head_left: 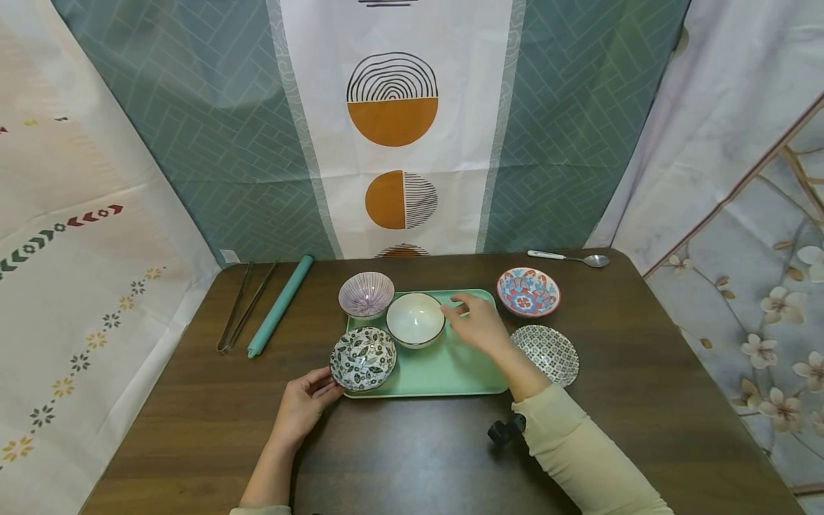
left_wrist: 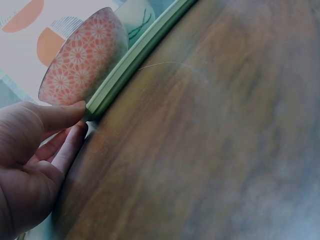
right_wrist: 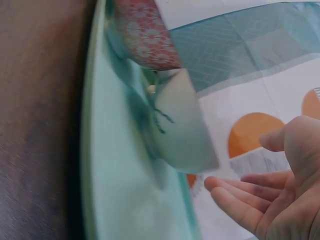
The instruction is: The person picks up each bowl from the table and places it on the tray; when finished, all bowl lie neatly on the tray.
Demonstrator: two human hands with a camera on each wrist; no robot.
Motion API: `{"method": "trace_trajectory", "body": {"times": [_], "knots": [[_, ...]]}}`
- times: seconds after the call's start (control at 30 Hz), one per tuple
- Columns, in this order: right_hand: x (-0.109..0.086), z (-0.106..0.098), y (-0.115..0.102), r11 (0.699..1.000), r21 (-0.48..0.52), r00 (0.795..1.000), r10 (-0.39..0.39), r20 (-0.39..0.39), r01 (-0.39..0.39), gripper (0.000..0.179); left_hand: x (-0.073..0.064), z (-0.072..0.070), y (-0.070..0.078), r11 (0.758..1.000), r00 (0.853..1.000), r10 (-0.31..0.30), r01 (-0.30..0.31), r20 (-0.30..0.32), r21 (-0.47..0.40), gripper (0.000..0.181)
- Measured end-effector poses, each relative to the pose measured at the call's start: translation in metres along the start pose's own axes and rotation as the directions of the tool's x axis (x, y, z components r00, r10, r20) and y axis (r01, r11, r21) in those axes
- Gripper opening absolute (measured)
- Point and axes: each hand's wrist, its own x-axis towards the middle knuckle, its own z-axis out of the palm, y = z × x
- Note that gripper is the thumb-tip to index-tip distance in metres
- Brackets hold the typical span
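Observation:
A green tray (head_left: 450, 375) lies on the table with three bowls grouped at its left. My left hand (head_left: 305, 400) pinches the tray's near left corner, thumb (left_wrist: 70, 114) above and fingers below. Right beside the thumb stands a bowl with a leaf pattern inside (head_left: 363, 359) and red flowers outside. My right hand (head_left: 479, 325) is over the tray, fingers extended, just right of a white bowl (head_left: 415, 319) with a dark rim. In the right wrist view a small gap separates the fingertips (right_wrist: 212, 184) from this bowl. A purple-striped bowl (head_left: 367, 295) stands at the tray's far left corner.
Right of the tray are a red-and-blue bowl (head_left: 528, 292) and a lattice-patterned bowl (head_left: 546, 354). A spoon (head_left: 595, 261) lies at the back right edge. Metal tongs (head_left: 244, 311) and a green cylinder-shaped roll (head_left: 280, 307) lie on the left. A curtain (head_left: 412, 164) hangs behind the table.

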Motion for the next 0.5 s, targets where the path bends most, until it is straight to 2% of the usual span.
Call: {"method": "trace_trajectory", "body": {"times": [0.23, 0.5], "knots": [[-0.006, -0.03, 0.003, 0.999, 0.041, 0.998, 0.015, 0.058, -0.017, 0.051, 0.0, -0.001, 0.0, 1.0, 1.0, -0.021, 0.021, 0.005, 0.008, 0.041], [-0.011, -0.056, 0.023, 1.0, 0.024, 0.999, 0.008, 0.036, -0.009, 0.052, 0.001, -0.002, -0.001, 1.0, 1.0, -0.016, 0.016, 0.01, 0.017, 0.041]]}}
